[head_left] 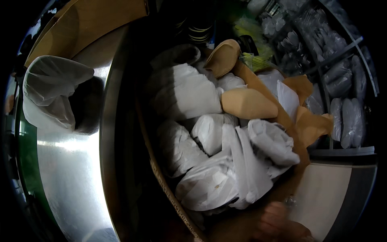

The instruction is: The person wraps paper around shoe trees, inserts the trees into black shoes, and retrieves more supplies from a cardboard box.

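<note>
My right hand [278, 221] is at the lower right, by the near end of a large cardboard box [167, 189]. It is smeared by motion, so I cannot tell whether it holds anything. A small clear, shiny scrap [290, 200] shows just beyond its fingers. I do not see my left hand. Inside the box lie several white-wrapped bundles [189, 92], heaped loosely. Among them are a smooth tan moulded piece [250, 103] and a hollow tan moulded piece [223, 57] leaning near the far end. What the wrappings hold is hidden.
On the left stands a shiny metal bench [72, 169] bearing a crumpled white translucent bag [48, 94]. Another cardboard box [90, 26] sits at its far end. To the right, a rack [322, 64] holds several plastic-wrapped pieces above a pale panel [326, 193].
</note>
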Tool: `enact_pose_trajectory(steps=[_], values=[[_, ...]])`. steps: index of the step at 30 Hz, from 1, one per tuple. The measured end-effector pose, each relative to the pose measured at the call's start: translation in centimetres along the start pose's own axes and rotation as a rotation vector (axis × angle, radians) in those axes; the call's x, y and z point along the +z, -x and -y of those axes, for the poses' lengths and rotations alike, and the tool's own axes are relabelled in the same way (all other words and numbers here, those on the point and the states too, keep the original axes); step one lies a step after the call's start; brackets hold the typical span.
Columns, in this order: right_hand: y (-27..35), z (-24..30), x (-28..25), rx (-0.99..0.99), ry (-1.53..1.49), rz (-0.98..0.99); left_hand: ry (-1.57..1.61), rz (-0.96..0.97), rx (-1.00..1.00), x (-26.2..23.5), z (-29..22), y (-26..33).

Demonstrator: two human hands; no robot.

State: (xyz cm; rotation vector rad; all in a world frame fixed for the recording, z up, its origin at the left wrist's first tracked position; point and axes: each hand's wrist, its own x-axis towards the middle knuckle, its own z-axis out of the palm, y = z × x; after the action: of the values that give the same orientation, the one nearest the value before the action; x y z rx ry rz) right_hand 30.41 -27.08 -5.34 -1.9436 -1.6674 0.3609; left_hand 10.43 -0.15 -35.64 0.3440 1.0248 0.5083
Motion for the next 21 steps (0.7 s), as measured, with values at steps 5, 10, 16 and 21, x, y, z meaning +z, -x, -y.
enact_pose_trajectory(steps=[5, 10, 16, 21], values=[[1.2, -1.9, 12.2, 0.031, 0.085, -0.3, -0.048, 0.031, 0.017, 2.0, -0.4, 0.9], [2.7, -1.6, 18.0, 0.051, 0.118, -0.4, -0.212, -0.028, 0.048, 2.6, -1.6, 8.0], [3.0, -0.1, 18.9, 0.202, 0.049, -0.368, -0.5, -0.137, -0.211, 7.3, 1.1, 20.4], [3.6, -3.6, 11.1, 0.489, 0.333, -0.573, -1.039, -0.187, 0.143, -2.2, 3.2, 14.6]])
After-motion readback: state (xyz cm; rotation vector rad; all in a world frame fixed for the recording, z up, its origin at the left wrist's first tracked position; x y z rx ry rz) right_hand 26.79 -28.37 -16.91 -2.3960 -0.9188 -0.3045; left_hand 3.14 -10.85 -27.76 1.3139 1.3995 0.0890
